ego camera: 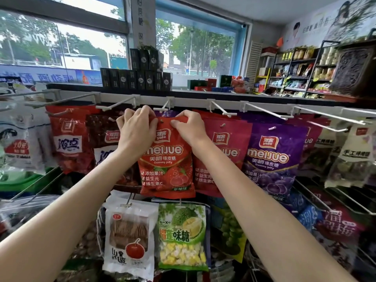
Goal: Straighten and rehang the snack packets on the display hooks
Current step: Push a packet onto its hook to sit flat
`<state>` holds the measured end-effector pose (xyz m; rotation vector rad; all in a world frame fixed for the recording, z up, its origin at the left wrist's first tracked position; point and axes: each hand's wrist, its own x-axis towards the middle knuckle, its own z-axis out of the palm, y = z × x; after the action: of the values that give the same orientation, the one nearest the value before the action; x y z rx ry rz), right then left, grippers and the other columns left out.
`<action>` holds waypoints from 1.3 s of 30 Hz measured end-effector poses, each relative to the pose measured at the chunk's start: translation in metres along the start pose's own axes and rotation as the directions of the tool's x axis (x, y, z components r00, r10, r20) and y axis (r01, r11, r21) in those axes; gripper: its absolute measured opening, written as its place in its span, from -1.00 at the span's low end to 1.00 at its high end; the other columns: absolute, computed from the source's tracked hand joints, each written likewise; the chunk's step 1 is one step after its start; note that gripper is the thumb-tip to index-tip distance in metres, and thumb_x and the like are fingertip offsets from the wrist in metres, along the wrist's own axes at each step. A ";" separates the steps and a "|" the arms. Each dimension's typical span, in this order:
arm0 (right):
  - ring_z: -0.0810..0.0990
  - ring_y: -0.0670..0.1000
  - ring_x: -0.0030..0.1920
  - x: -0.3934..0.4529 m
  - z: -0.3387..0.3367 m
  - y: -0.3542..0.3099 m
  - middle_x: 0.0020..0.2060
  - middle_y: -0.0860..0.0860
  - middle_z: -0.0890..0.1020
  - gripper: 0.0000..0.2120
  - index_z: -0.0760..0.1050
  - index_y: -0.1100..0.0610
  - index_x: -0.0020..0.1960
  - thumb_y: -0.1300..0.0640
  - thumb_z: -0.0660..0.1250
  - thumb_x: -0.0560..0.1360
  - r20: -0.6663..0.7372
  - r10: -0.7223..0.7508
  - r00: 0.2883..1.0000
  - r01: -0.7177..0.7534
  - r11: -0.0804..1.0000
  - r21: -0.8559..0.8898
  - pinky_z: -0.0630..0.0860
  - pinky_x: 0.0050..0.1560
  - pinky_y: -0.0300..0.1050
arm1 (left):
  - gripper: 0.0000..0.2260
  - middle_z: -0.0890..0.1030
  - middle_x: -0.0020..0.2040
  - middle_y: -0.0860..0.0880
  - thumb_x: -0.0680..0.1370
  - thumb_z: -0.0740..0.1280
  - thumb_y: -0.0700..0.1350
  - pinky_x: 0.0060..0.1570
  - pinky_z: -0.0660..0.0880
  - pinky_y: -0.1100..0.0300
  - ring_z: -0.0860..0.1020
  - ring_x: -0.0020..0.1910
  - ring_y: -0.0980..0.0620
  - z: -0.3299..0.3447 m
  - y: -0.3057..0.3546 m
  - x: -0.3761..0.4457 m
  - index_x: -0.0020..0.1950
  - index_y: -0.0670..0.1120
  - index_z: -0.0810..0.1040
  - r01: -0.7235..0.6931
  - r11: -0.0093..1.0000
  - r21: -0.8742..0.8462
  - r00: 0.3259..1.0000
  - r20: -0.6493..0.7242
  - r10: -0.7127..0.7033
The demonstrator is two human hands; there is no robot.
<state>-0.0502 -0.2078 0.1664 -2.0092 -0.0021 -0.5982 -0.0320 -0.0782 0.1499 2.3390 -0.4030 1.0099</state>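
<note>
Red strawberry gummy packet (167, 159) hangs long axis vertical, straight ahead of me. My left hand (138, 129) and right hand (189, 127) each pinch a top corner, equally near. Its punched hole shows between my thumbs, just below the white-tipped hook (162, 107), so I judge the next move is up and onto that tip. Neighbouring purple packet (272, 157) hangs beside it on the white rail (264, 103), under a shop window (195, 49).
</note>
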 end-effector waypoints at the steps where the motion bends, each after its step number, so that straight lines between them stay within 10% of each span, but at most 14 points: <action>1: 0.62 0.10 -0.01 0.001 0.001 0.002 -0.08 0.10 0.64 -0.96 0.51 0.10 -0.15 0.16 0.35 0.47 0.004 0.022 1.000 -0.022 1.000 0.021 0.57 0.02 -0.04 | -0.85 0.54 0.09 -0.10 0.59 0.16 -0.08 0.11 0.09 0.05 0.31 0.15 -0.11 0.001 -0.001 0.000 0.04 -0.13 0.43 0.002 1.000 0.006 1.000 0.020 -0.002; 6: 0.57 0.10 0.00 -0.014 0.007 -0.005 0.04 0.10 0.56 -0.82 0.44 0.19 0.11 0.25 0.26 0.51 -0.046 -0.242 0.969 0.215 0.921 -0.324 0.55 -0.03 0.01 | -0.78 0.39 0.16 -0.19 0.54 0.25 -0.14 0.22 0.12 -0.01 0.27 0.19 -0.17 0.011 0.005 -0.011 0.15 -0.17 0.39 0.039 0.997 0.065 0.994 -0.100 -0.033; 12: 0.41 0.04 0.05 -0.055 -0.040 0.030 -0.05 0.11 0.54 -0.77 0.51 0.25 -0.01 0.33 0.12 0.44 -0.251 -0.751 0.611 0.525 0.621 -0.581 0.44 0.11 -0.15 | -0.81 0.51 0.00 -0.17 0.44 0.16 -0.18 -0.04 0.33 0.03 0.34 -0.02 -0.09 0.042 0.029 -0.064 0.02 -0.16 0.43 -0.422 0.906 -0.035 0.904 -0.089 0.418; 16: 0.40 0.07 0.09 -0.041 -0.091 0.062 0.02 0.14 0.49 -0.79 0.48 0.25 0.06 0.31 0.19 0.46 -0.479 -0.504 0.718 0.260 0.834 -0.487 0.24 0.09 -0.41 | -0.58 0.36 0.36 -0.15 0.49 0.18 -0.24 0.19 0.41 -0.06 0.40 0.22 -0.16 0.055 0.067 -0.044 0.36 -0.20 0.34 -0.374 0.917 -0.136 0.919 0.076 0.386; 20: 0.51 -0.01 0.06 -0.027 -0.106 0.071 0.02 0.01 0.50 -0.57 0.37 0.21 0.21 0.13 0.44 0.42 -0.291 -0.032 0.956 -0.018 0.986 -0.166 0.41 0.03 -0.28 | -0.52 0.21 0.46 -0.08 0.57 0.16 -0.23 0.27 0.37 -0.01 0.35 0.32 -0.16 0.063 0.084 -0.020 0.48 -0.14 0.15 -0.315 0.943 -0.108 0.932 0.154 0.329; 27: 0.65 -0.05 -0.29 -0.040 -0.128 0.053 -0.26 -0.03 0.65 -0.88 0.54 0.02 -0.15 0.22 0.40 0.44 -0.168 0.104 0.980 -0.041 0.938 0.344 0.58 -0.28 -0.16 | -0.72 0.40 0.21 -0.07 0.58 0.22 -0.11 -0.15 0.42 0.17 0.53 -0.07 -0.04 0.051 0.086 -0.016 0.28 -0.12 0.38 -0.164 0.941 -0.296 0.981 0.048 0.186; 33: 0.66 -0.05 -0.26 -0.070 -0.180 0.053 -0.27 -0.03 0.68 -0.90 0.56 0.04 -0.14 0.23 0.38 0.45 -0.051 -0.043 0.998 0.054 0.968 0.247 0.61 -0.22 -0.17 | -0.92 0.47 -0.16 0.05 0.50 0.37 -0.18 -0.28 0.36 0.47 0.43 -0.27 0.27 0.048 0.110 -0.067 -0.09 -0.15 0.49 -0.253 0.812 -0.527 0.967 -0.147 0.206; 39: 0.66 -0.07 -0.28 -0.089 -0.250 0.103 -0.29 -0.05 0.69 -0.87 0.55 0.04 -0.09 0.25 0.38 0.43 -0.263 0.136 0.955 -0.018 0.913 0.407 0.60 -0.24 -0.21 | -0.84 0.51 -0.11 -0.04 0.52 0.29 -0.06 -0.44 0.53 0.11 0.54 -0.35 0.03 0.073 0.199 -0.076 -0.08 -0.16 0.50 -0.516 0.696 -0.499 0.844 -0.159 0.512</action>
<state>-0.2053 -0.4449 0.1396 -1.5050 0.1216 -0.7659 -0.1353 -0.2768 0.1262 1.7390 -1.2280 0.9824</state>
